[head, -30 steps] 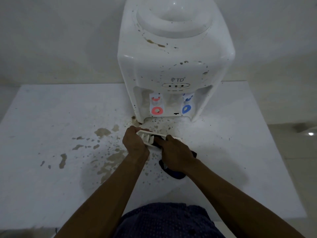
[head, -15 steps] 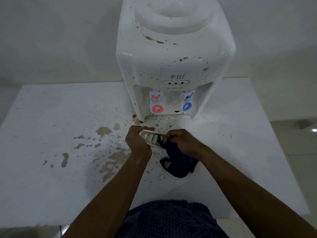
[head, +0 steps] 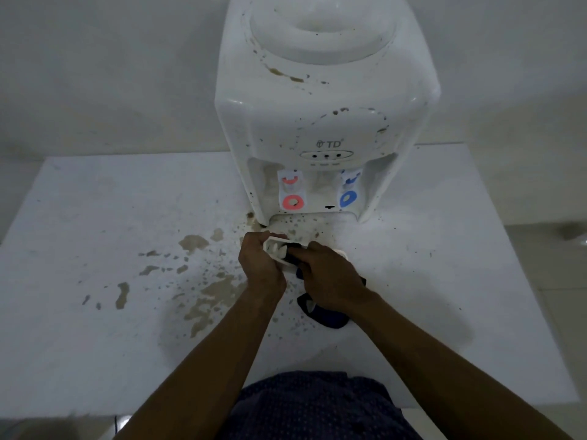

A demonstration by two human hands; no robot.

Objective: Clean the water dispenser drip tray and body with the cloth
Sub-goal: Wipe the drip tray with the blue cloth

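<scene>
A white water dispenser [head: 324,100] speckled with brown stains stands at the back of the table, with a red tap and a blue tap in its front recess. Just in front of it, my left hand [head: 260,265] grips the left end of the white slotted drip tray [head: 273,249], tilted up off the table. My right hand [head: 330,277] holds a dark blue cloth [head: 320,314] and presses it into the tray. The cloth's loose end hangs down onto the table below my right wrist. Most of the tray is hidden by both hands.
The white table [head: 95,344] carries brown stains and splatter [head: 209,290] left of my hands and around the dispenser's base. A pale wall rises behind. The table's right edge drops to a tiled floor [head: 562,281]. My dark dotted clothing shows at the bottom.
My right hand has slid back to the right along the tray with the cloth, after reaching further left half a second ago. My left hand keeps its grip on the tray.
</scene>
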